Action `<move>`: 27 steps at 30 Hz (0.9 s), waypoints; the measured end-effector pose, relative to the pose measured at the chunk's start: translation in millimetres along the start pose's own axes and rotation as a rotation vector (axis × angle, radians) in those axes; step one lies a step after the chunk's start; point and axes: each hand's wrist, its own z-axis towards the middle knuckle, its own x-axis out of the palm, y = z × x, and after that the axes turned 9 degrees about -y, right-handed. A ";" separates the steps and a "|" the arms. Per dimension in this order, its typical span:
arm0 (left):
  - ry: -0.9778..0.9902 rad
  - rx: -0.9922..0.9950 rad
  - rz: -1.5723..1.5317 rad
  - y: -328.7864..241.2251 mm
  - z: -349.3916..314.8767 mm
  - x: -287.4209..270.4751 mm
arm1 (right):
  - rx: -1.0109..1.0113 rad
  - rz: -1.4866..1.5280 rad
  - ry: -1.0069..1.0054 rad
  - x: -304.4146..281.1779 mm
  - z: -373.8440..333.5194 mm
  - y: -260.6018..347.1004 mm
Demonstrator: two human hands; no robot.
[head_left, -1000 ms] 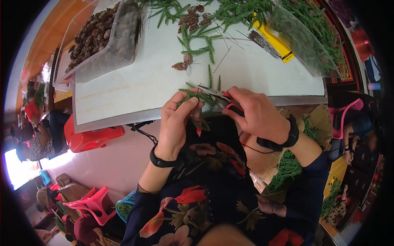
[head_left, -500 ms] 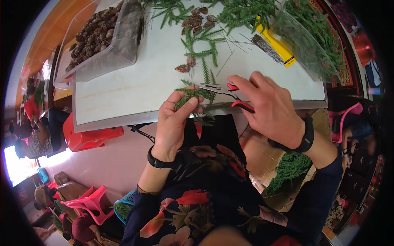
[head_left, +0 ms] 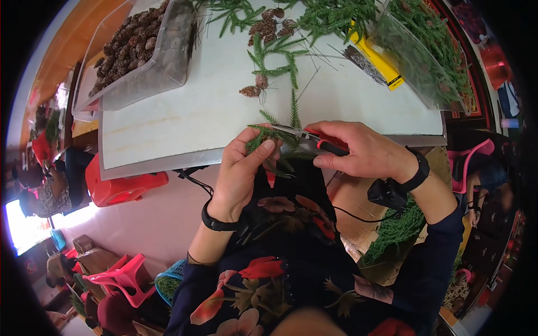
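Note:
Over the table's near edge my left hand [head_left: 242, 171] pinches a green artificial pine sprig [head_left: 294, 112], thumb on top. What lies under the thumb is hidden. My right hand [head_left: 367, 148] is wrapped round the red and black handles of the pliers [head_left: 332, 145]. Their metal jaws reach left to the sprig, beside my left fingertips; whether they grip a wire or stem there is too small to tell. Just beyond my hands, two small pine cones [head_left: 253, 88] with thin wires lie on the white table [head_left: 185, 129].
A clear bin of pine cones [head_left: 134, 84] stands at the left, another of green sprigs [head_left: 414, 67] at the right. Beside that lie a yellow packet [head_left: 381, 64] and thin wires [head_left: 361, 64]. More sprigs [head_left: 274, 56] and cones [head_left: 266, 28] lie farther back. Red stool [head_left: 120, 185] at left.
The pliers' handles have come together, and my right hand has turned and lowered around them. The sprig has tilted and shifted slightly right in my left hand.

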 end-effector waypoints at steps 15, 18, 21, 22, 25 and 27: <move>0.094 -0.107 -0.065 -10.7 0.4 -1.6 | -0.003 -0.198 -0.211 29.4 -15.9 22.1; 0.073 -0.081 -0.045 -13.7 3.4 -1.0 | 0.069 -0.164 -0.211 30.1 -12.1 24.5; 0.062 -0.077 -0.050 -19.0 5.0 -1.9 | 0.114 -0.061 -0.187 27.3 -7.2 25.8; 0.064 -0.087 -0.064 -20.9 5.0 -2.4 | 0.116 -0.048 -0.154 23.7 -5.7 27.1; 0.088 -0.109 -0.098 -25.4 6.9 -6.9 | 0.117 -0.026 -0.085 14.4 -1.3 27.1; 0.129 -0.142 -0.132 -27.6 6.5 -12.5 | -0.027 -0.200 -0.103 14.3 1.3 22.8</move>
